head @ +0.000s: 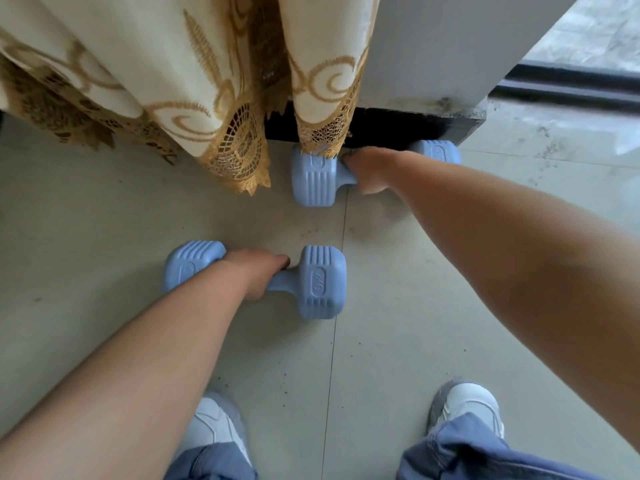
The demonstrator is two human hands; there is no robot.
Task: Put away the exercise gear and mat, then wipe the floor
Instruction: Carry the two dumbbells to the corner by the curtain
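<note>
Two light blue dumbbells are on the grey tiled floor. My left hand [254,273] grips the handle of the near dumbbell [320,282], which lies in the middle of the floor. My right hand [369,169] grips the handle of the far dumbbell [313,178], which sits against the dark skirting of a white wall, its left head partly under the curtain hem. Its right head shows behind my forearm. No mat is in view.
A cream and gold lace curtain [180,81] hangs down to the floor at the left and centre. A white wall corner [433,46] with a black base stands behind. A dark door track [571,84] runs at the right. My two shoes [464,407] stand below.
</note>
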